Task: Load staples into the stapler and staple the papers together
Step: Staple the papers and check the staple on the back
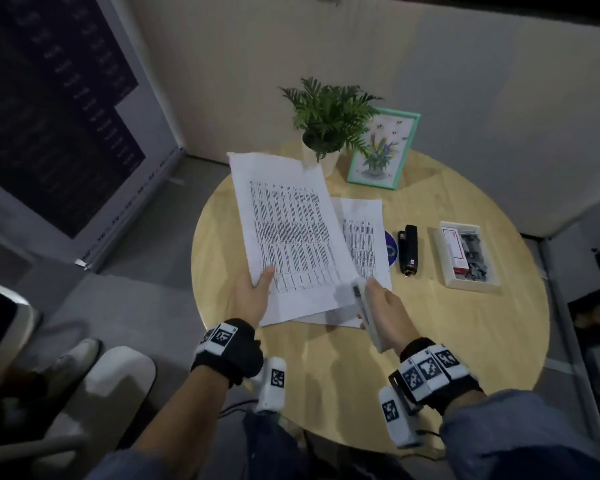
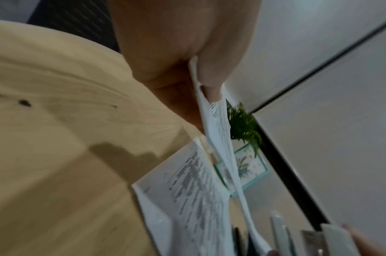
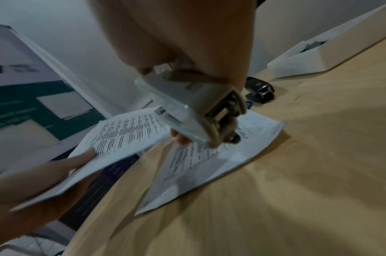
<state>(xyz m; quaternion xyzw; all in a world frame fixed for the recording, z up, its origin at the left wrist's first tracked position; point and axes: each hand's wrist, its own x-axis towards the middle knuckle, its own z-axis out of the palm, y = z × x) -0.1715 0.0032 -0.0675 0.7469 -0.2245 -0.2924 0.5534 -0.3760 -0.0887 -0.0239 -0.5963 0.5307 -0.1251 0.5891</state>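
From the head view, the left hand (image 1: 253,292) pinches the near edge of a printed sheet (image 1: 288,233), lifted off the round bench (image 1: 430,341); its long axis runs away from the person. The right hand (image 1: 385,306) is wrapped round a white stapler (image 1: 368,313), nose just beside the sheet's near right corner, over a second sheet (image 1: 364,237) lying flat. A black stapler (image 1: 408,249) and a tray (image 1: 471,282) lie well apart to the right.

In the left wrist view, thumb and fingers (image 2: 211,69) clamp the paper edge.

In the right wrist view, the stapler (image 3: 187,110) points down-left toward the lifted sheet (mouth looks slightly parted, blurred). There is open bench on the near side.
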